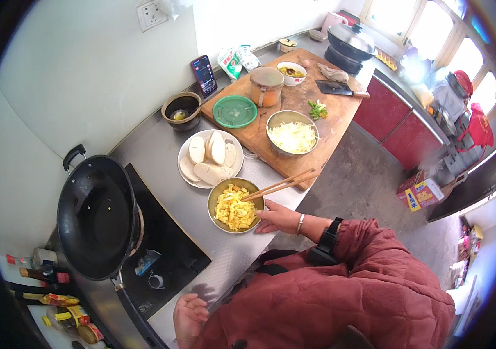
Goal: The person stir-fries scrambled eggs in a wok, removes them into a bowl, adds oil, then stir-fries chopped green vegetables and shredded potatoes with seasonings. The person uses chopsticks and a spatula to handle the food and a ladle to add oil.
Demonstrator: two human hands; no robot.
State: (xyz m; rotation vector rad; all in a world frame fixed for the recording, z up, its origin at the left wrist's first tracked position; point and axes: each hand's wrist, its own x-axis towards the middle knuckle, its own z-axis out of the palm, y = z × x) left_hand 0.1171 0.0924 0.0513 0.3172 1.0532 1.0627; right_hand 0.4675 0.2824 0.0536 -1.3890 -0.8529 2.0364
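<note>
My right hand [279, 217] has its fingers and thumb at the rim of a metal bowl of scrambled eggs [236, 207] near the counter's front edge. A pair of wooden chopsticks [282, 185] leans over that bowl's rim. My left hand [190, 315], empty with loosely curled fingers, is at the front edge beside the induction cooktop [167, 266]. On the cooktop sits a black wok [96, 218], tilted, with a few small specks inside. Behind the eggs stands a white plate [182, 174] of sliced steamed bread [208, 173]. A metal bowl of pale shreds [292, 136] rests on the wooden cutting board [248, 146].
The board also holds a green lid [235, 111], a lidded container [266, 87], chopped green pepper [317, 110] and a cleaver [334, 87]. A dark pot [181, 111] and a phone [204, 75] stand by the wall. Bottles [47, 275] crowd the left; the wok's handle [137, 312] extends forward.
</note>
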